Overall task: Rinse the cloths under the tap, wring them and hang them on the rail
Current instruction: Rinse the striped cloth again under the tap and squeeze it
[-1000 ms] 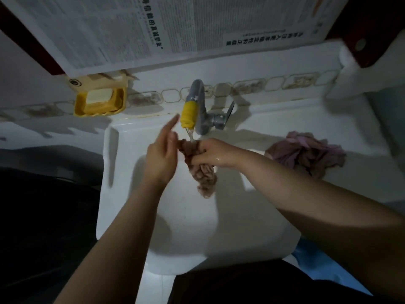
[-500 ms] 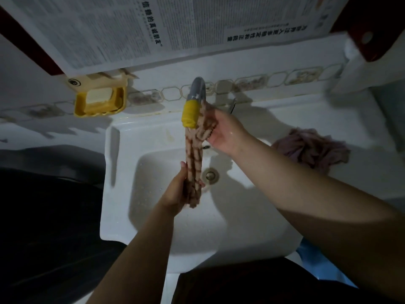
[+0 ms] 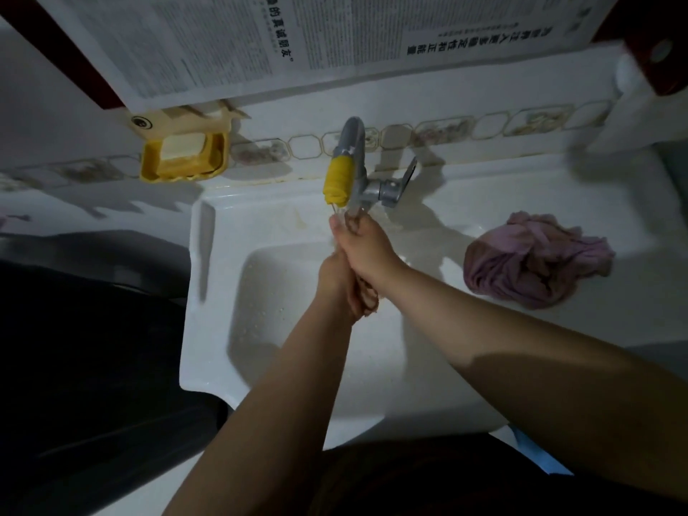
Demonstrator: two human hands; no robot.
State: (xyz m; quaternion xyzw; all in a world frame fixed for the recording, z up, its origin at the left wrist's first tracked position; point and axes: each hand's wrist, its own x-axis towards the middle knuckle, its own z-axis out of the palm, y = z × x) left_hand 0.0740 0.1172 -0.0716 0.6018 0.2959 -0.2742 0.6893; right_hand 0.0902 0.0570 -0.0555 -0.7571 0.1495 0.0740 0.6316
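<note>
Both hands met over the white ceramic basin [image 3: 208, 329], just below the grey metal tap [image 3: 353, 150] with its yellow rubber spout sleeve [image 3: 338, 178]. The right hand [image 3: 366, 247] lay uppermost, its grip clenched round the top of a twisted, brown-striped wet cloth [image 3: 366, 297], with its fingertips reaching up beside the thin stream of water under the sleeve. The left hand [image 3: 335, 277] sat directly below and against it, its grip clenched on the lower part of the same cloth; only a short, wrung-looking end showed between and under the two hands, hanging over the bowl.

A crumpled mauve cloth [image 3: 532, 258] lay in a heap on the white ledge to the right of the bowl, well apart from the hands. On the wall to the left of the tap hung a yellow plastic soap dish [image 3: 184, 158] holding a pale bar of soap [image 3: 182, 145]. A printed newspaper sheet [image 3: 298, 35] covered the wall above.
</note>
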